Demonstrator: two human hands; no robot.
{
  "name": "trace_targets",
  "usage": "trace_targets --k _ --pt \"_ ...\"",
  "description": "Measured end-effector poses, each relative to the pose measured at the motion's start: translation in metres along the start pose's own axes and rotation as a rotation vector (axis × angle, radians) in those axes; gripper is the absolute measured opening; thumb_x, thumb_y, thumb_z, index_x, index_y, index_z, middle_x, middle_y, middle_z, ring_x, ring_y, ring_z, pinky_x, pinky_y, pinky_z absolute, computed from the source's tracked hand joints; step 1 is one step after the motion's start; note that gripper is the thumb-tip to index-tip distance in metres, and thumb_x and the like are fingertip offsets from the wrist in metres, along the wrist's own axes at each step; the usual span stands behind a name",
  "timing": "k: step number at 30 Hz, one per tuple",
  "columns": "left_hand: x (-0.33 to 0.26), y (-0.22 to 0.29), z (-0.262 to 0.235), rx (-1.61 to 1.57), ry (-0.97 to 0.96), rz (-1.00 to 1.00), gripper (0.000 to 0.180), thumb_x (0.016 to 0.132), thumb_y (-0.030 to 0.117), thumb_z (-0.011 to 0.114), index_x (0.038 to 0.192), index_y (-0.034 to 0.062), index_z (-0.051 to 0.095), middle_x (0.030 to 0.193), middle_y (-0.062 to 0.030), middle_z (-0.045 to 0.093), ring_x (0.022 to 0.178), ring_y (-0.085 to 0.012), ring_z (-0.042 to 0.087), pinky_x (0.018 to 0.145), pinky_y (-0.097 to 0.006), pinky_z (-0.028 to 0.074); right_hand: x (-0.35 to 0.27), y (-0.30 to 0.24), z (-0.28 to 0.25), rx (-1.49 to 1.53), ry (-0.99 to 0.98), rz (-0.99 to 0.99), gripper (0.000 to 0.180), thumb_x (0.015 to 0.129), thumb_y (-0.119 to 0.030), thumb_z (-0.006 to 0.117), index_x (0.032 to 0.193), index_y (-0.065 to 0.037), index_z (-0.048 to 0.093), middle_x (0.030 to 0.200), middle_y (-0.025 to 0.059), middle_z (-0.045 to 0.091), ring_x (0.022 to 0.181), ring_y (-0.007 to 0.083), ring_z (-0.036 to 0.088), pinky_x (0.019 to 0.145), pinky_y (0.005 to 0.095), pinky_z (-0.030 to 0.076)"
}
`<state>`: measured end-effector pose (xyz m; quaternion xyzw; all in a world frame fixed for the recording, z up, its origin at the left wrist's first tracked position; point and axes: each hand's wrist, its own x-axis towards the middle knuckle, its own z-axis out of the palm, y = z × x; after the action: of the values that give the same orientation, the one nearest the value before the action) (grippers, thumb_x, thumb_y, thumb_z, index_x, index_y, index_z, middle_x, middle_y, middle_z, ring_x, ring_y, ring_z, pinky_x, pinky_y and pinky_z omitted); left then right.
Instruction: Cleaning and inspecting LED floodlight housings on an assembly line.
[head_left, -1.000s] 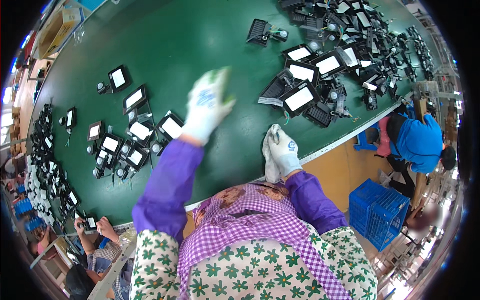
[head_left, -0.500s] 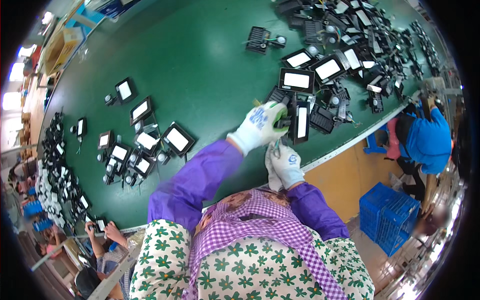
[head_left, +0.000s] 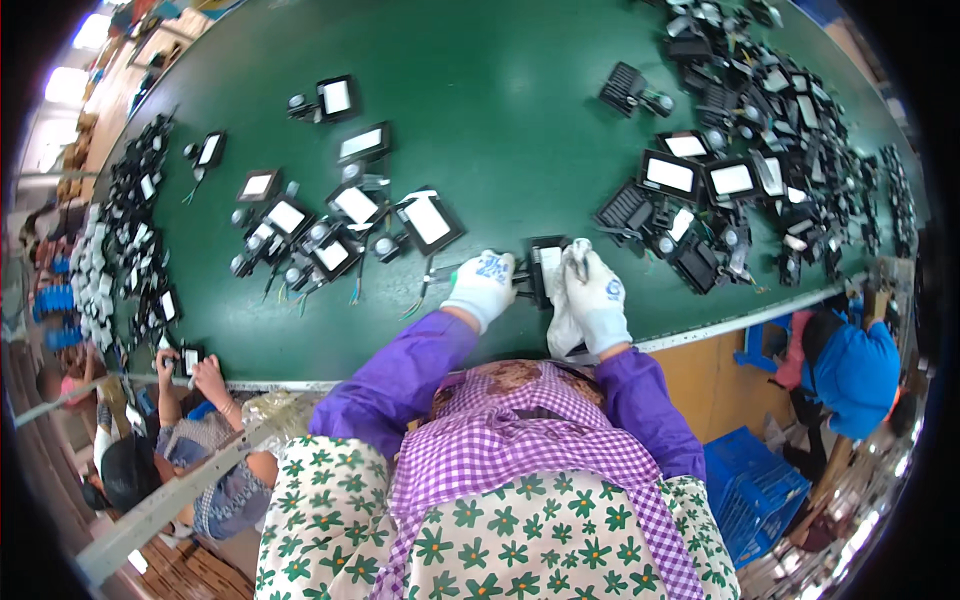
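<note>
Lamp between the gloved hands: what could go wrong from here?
The lamp might slip, as the left hand seems to hold it only by its side. The loose cloth in the right hand could catch on the lamp's edge. Wires lying near the left hand might snag.

The left glove (head_left: 484, 288) and right glove (head_left: 600, 298) are white with blue print. The sleeve covers (head_left: 395, 372) are plain purple, the shirt (head_left: 540, 540) cream with green, orange-centred flowers, the apron (head_left: 530, 440) purple-and-white gingham. The floodlight (head_left: 537, 285) between the gloves is black around a white panel (head_left: 550, 262); the cloth (head_left: 564, 326) is greyish white. The tabletop (head_left: 500, 150) is deep green, the crate (head_left: 755, 495) bright blue, the right-hand co-worker's top (head_left: 855, 375) blue.
</note>
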<state>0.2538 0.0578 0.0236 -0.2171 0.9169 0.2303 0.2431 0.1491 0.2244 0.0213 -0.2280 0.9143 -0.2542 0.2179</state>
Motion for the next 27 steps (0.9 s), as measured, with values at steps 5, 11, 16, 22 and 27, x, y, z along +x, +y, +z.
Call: trace_targets --k 5,11,16,22,27 --pt "-0.010 -0.049 0.001 -1.333 -0.441 0.065 0.045 0.089 0.012 0.066 0.132 0.0057 0.055 0.116 -0.0119 0.065 0.096 -0.0177 0.065 0.080 -0.031 0.055 0.011 -0.001 0.029 -0.096 -0.043 0.050 0.035 0.091 -0.030 0.059 0.119 -0.008 0.060 0.102 0.0197 0.068 0.096 0.0382 0.065 0.083 0.0449 0.050" --pt "-0.035 -0.059 0.037 -1.897 -0.353 0.073 0.047 0.095 0.011 0.062 0.140 0.0088 0.046 0.112 -0.0019 0.061 0.086 -0.0098 0.063 0.078 -0.024 0.056 0.012 -0.001 0.035 -0.054 -0.037 0.040 0.038 0.092 -0.032 0.059 0.121 -0.007 0.059 0.110 0.0192 0.067 0.102 0.0380 0.064 0.087 0.0441 0.050" --pt "-0.028 -0.050 0.032 -1.462 -0.301 -0.024 0.043 0.095 0.016 0.063 0.136 0.0123 0.050 0.087 -0.0003 0.061 0.061 -0.0082 0.059 0.048 -0.023 0.044 0.008 0.014 0.042 0.016 0.012 0.026 0.040 0.092 -0.025 0.057 0.126 -0.005 0.057 0.114 0.0195 0.067 0.106 0.0365 0.063 0.091 0.0417 0.049" --pt "-0.031 -0.007 0.035 -0.582 0.200 -0.191 0.050 0.090 0.039 0.058 0.124 0.0025 0.053 0.100 -0.0246 0.067 0.094 -0.0429 0.063 0.085 -0.048 0.050 0.008 -0.015 0.026 -0.114 -0.120 0.124 0.042 0.092 -0.023 0.056 0.129 -0.003 0.055 0.115 0.0208 0.066 0.107 0.0369 0.063 0.091 0.0423 0.049" --pt "-0.056 -0.035 0.008 -1.519 -0.218 -0.004 0.050 0.100 0.015 0.053 0.145 0.0054 0.034 0.093 -0.0094 0.062 0.071 -0.0162 0.063 0.058 -0.029 0.053 0.021 0.010 0.039 0.011 -0.068 0.108 0.046 0.094 -0.021 0.056 0.134 0.001 0.051 0.128 0.0208 0.061 0.117 0.0340 0.059 0.097 0.0375 0.047"
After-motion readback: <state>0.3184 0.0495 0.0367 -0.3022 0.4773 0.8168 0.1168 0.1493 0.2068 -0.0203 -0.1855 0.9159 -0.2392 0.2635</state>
